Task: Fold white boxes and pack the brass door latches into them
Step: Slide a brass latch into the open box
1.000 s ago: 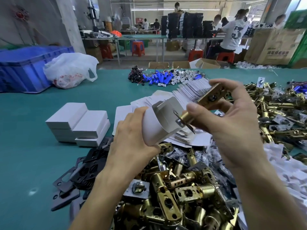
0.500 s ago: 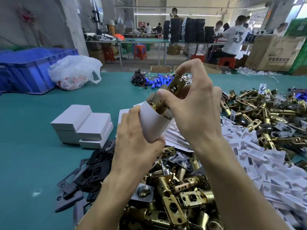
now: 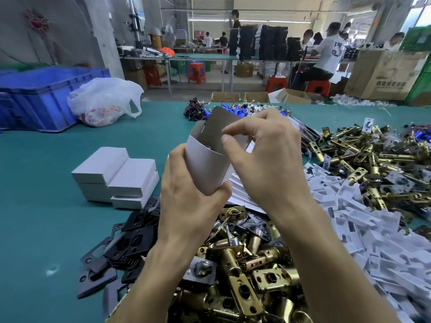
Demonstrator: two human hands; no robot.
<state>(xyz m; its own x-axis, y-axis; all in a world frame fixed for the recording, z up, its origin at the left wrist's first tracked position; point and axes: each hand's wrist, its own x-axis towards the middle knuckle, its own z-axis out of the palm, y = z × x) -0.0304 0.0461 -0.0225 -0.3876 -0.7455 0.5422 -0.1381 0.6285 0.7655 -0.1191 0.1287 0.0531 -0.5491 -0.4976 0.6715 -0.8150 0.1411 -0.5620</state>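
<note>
Head view: the left hand (image 3: 193, 194) keeps its grip wrapped round the white box (image 3: 207, 169), held mid-frame above the desk (image 3: 46, 217). The right hand (image 3: 268, 159), at 3 o'clock of it, has its grip narrowed to a pinch at the open mouth, seemingly on a tab. The box's contents are hidden. The step looks like closing, so the next move is tucking the flap squarely. Spare latches (image 3: 245, 271) lie at 6 o'clock.
</note>
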